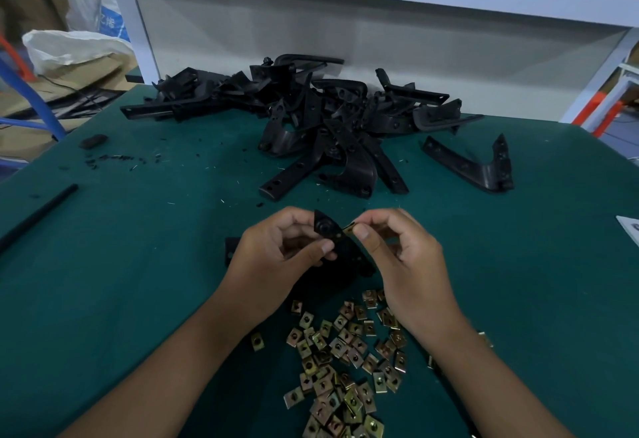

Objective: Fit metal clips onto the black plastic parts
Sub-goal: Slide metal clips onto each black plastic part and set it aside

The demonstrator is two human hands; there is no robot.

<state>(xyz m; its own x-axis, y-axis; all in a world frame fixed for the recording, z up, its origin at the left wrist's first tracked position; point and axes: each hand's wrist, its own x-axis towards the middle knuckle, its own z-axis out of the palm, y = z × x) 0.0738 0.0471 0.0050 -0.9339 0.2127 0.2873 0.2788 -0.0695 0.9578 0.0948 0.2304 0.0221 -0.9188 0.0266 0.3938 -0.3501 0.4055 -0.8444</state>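
One black plastic part (326, 230) is held just above the green desk (138, 247), near the middle of the view, its pointed tab gripped between the thumb and curled fingers of the left hand (276, 251). At about three o'clock from that tab, a single metal clip (350, 229) is pinched between the thumb and forefinger of the right hand (397, 258) and is set against the tab's edge; whether it is fully pushed home cannot be told. The job is judged to be at an early or middle stage. A large heap of black parts (311, 119) lies at twelve o'clock, far across the desk, and no clips can be made out on them from here. One separate black part (473, 164) lies at two o'clock. At six o'clock, between the forearms, a generous scatter of loose clips (345, 361) is spread on the desk, so much fitting is taken to remain.
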